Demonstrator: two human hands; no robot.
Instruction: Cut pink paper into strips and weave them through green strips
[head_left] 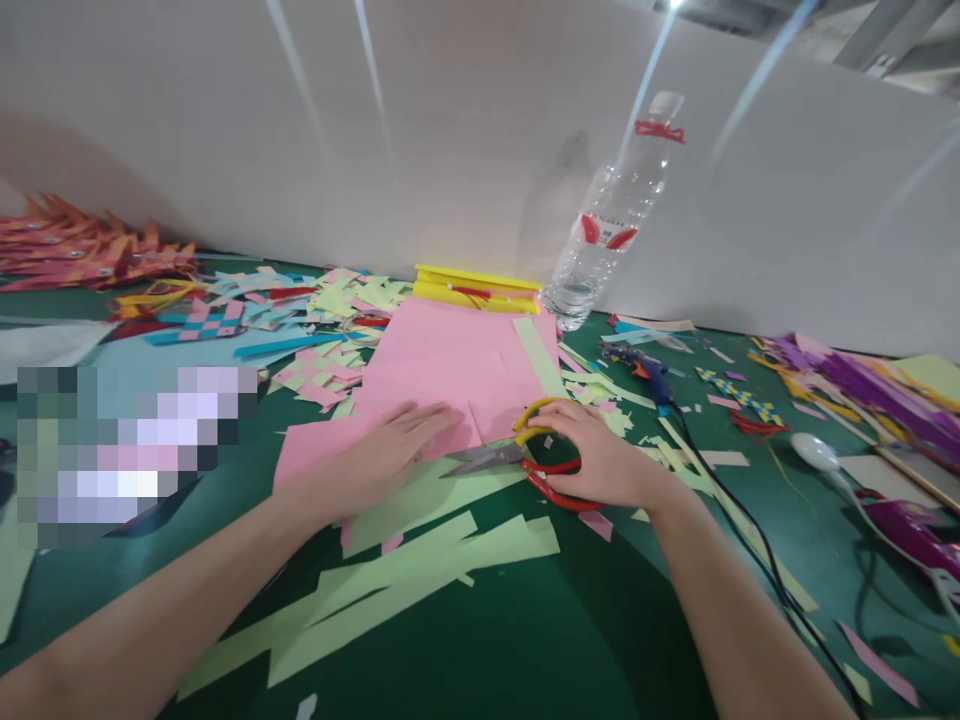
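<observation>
My left hand (pixel 390 450) lies flat with fingers stretched out on pink paper (pixel 442 385), over a light green sheet (pixel 427 500) that shows beneath it. In my right hand (pixel 600 455) is a pair of scissors (pixel 491 458) with one yellow and one red handle. Its blades point left, slightly apart, and rest over the green sheet close to my left fingers. A pale green strip (pixel 538 350) lies across the pink paper's right side. Long green strips (pixel 420 575) are spread on the table nearer me.
A clear plastic bottle (pixel 611 225) leans against the wall behind a yellow tray (pixel 480 290). Paper scraps (pixel 330 375) cover the green table (pixel 480 650). At right are a blue glue gun (pixel 656 380), its black cord (pixel 739 510), and a white spoon (pixel 816 452). Orange folded paper (pixel 90 250) sits far left.
</observation>
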